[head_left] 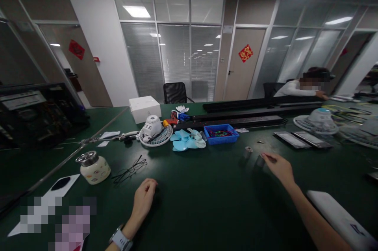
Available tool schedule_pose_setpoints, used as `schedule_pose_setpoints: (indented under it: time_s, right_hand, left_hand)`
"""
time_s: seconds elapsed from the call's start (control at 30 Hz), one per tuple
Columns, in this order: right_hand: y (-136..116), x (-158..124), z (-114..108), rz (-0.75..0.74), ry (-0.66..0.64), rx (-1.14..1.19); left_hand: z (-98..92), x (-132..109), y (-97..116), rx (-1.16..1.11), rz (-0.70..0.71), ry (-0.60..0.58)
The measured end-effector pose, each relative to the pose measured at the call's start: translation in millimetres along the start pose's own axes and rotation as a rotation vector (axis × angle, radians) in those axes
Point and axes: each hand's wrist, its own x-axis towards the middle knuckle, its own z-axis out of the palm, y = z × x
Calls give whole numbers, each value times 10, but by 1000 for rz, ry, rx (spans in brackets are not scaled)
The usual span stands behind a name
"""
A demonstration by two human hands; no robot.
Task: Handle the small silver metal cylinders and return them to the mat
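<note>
Holding its fingertips close together above the green table (206,196), the right hand (279,169) may pinch something; I can't tell! Near them sits a small round metal part (249,149), a smaller piece (260,142) beyond. Left hand (144,193): loosely curled, contents hidden. Farther out, a blue tray (225,140).

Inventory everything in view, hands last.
Small parts: 2+, silvery, right
Tray: 1, blue, centre
Wires: uncounted, multicoloured, in tray
Fan blades: 2, pale blue, beside tray
Fan housings: 2+, white, left and right
Box: 1, white, back left
Jar: 1, cream, left
Wiry thing: 1, black, beside jar
Rails: several, black, back
Flat panels: 2, grey, right
Table: 1, green, foreground
Chairs: 2, black, background
Person: 1, white sleeve, far right
Left hand: 1, bare, near wiry thing
Right hand: 1, bare, beside small parts
</note>
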Motion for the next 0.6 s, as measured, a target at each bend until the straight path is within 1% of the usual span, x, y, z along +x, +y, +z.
schedule_pose_setpoints:
  time_s: [0.03,0.1,0.13,0.17,0.2,0.27,0.33,0.37,0.43,0.5,0.57,0.6]
  right_hand:
    - [-27,-8,-20,-20,39,-38]
    - [-127,-7,-50,-115,160,-116]
    - [-199,6,-51,-174,200,-150]
    - [-282,31,-37,-224,199,-179]
    - [-371,67,-8,-263,149,-206]
    - [-538,168,89,-274,-48,-275]
    - [-655,288,199,-209,-254,-355]
    - [-688,347,244,-171,-326,-384]
    - [-716,440,295,-120,-398,-401]
    - [-738,477,305,-129,-405,-373]
    - [-836,428,313,-166,-414,-342]
    - [-935,365,332,-194,-422,-315]
  left_hand:
    - [-2,-3,4,6,9,-3]
    - [-6,-8,12,15,25,-11]
    - [-7,-11,17,21,30,-15]
    - [-6,-13,21,30,32,-20]
    - [-5,-14,23,41,33,-21]
    - [-2,-16,23,68,36,-18]
    - [2,-15,12,94,45,-10]
    - [3,-15,3,102,51,-6]
    - [4,-15,-20,114,62,2]
    - [7,-12,-38,131,71,9]
    - [29,-7,-26,144,94,11]
    - [53,-4,-1,140,109,10]
